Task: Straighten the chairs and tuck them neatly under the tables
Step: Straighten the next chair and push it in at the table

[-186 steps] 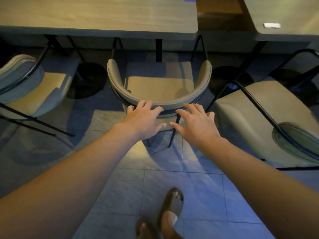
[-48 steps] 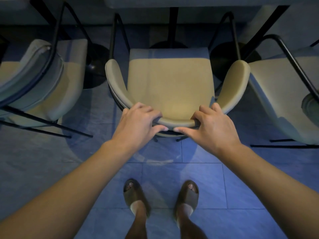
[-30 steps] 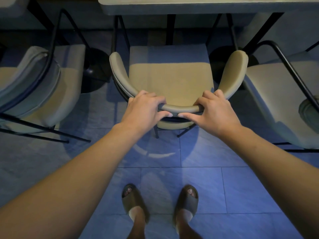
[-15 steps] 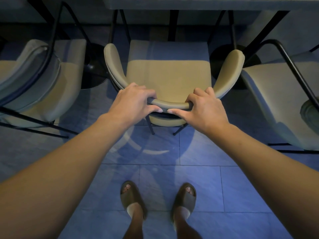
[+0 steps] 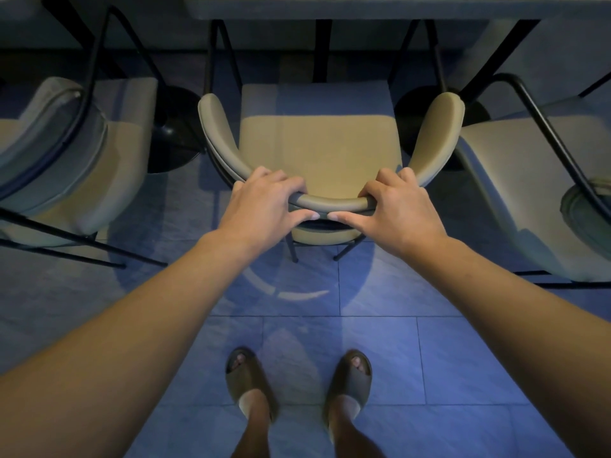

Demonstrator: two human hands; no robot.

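at twelve o'clock from the person's feet, the middle chair faces the table, its curved beige backrest nearest the camera and the front edge of its seat lying in shadow just below the table's near edge. the left hand is wrapped over the top of the backrest at about eleven o'clock, fingers curled onto the inner side and thumb pressed along the outer side. the right hand clamps the same rail at about one o'clock in a mirrored hold, and the two thumb tips nearly meet at the centre of the rail. both arms reach forward, nearly straight.

the chair's two rear legs show beneath the backrest, standing on the tiled floor. its padded arms sweep forward on either side of the seat towards ten and two o'clock.

at nine o'clock stands a second chair, turned at an angle, its black metal frame crossing the floor. at three o'clock a third chair also sits askew, a black tube arching over its seat. dark round table bases rest on the floor between the chairs, one at about ten o'clock and another partly hidden behind the middle chair's right arm.

at six o'clock the person's feet wear dark open-toe slides, set apart and pointing towards the chair.
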